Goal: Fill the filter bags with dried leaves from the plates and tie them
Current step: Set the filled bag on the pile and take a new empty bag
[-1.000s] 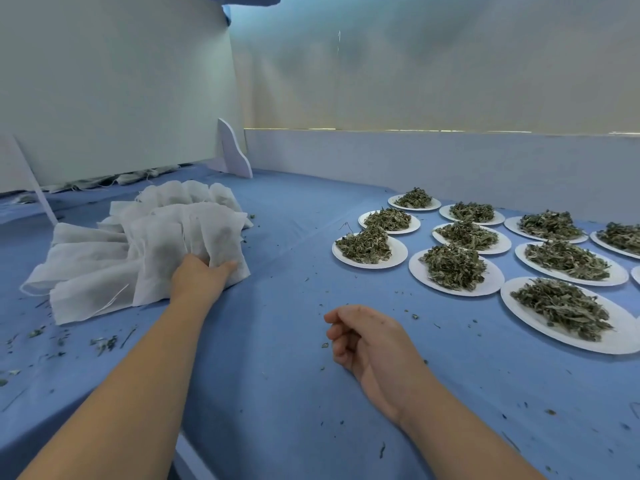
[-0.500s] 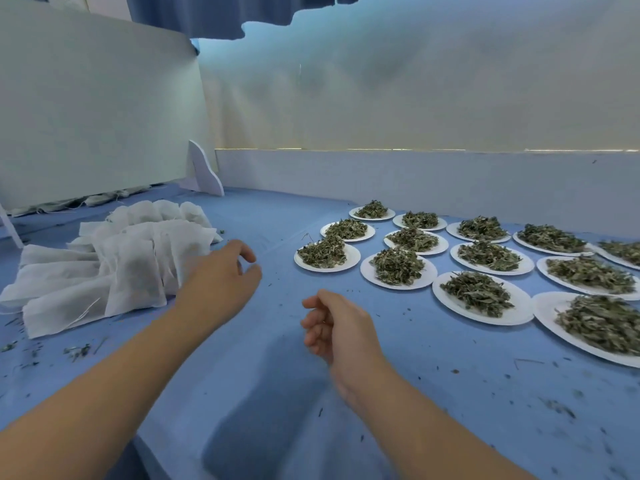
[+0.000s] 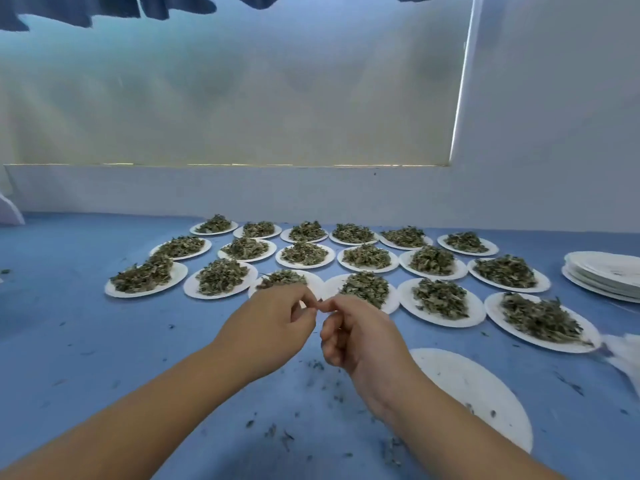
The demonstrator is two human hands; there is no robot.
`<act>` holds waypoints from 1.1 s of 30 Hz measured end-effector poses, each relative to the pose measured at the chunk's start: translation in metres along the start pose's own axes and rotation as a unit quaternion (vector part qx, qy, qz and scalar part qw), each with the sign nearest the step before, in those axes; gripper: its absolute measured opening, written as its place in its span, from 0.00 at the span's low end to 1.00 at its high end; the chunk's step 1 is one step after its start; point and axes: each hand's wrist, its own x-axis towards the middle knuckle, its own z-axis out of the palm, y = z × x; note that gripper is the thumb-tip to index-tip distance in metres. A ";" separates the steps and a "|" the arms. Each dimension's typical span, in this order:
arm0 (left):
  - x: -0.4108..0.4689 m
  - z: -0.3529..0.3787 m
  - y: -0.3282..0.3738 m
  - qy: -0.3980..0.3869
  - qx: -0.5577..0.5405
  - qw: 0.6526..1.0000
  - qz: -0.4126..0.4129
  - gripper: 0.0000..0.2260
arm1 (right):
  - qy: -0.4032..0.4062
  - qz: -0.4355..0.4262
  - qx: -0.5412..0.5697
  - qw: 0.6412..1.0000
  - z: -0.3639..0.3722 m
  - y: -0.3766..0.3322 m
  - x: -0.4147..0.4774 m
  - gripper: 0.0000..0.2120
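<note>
Three rows of plates (image 3: 177, 273) run left-right behind curled left hand (image 3: 266, 323) touching curled right hand (image 3: 360, 336), grasp unclear.

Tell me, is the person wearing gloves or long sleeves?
No. The left hand and right hand wear no gloves. The left arm and right arm are uncovered to the picture's edge: no sleeves, watch or bracelet show.
</note>
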 end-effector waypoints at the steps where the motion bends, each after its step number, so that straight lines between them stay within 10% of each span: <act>1: 0.002 0.010 0.011 -0.015 -0.010 1.000 0.010 0.04 | 0.022 0.000 -0.002 1.000 -0.016 -0.006 -0.007 0.11; 8: -0.002 0.072 0.055 -0.108 -0.013 0.994 -0.007 0.06 | 0.153 -0.050 -0.188 0.969 -0.115 -0.034 -0.052 0.12; 15: -0.007 0.090 0.067 -0.168 0.109 0.978 -0.063 0.13 | 0.230 0.017 -0.601 0.765 -0.179 -0.033 -0.069 0.11; 19: -0.007 0.094 0.072 -0.174 0.156 0.969 -0.077 0.17 | 0.197 0.041 -0.660 0.724 -0.180 -0.035 -0.070 0.15; 26: 0.005 0.097 0.080 -0.167 -0.095 0.968 -0.165 0.13 | 0.198 0.018 -0.599 0.776 -0.185 -0.040 -0.074 0.15; 33: 0.015 0.102 0.101 -0.099 -0.387 0.894 -0.205 0.09 | 0.277 0.027 -0.287 0.917 -0.196 -0.062 -0.078 0.12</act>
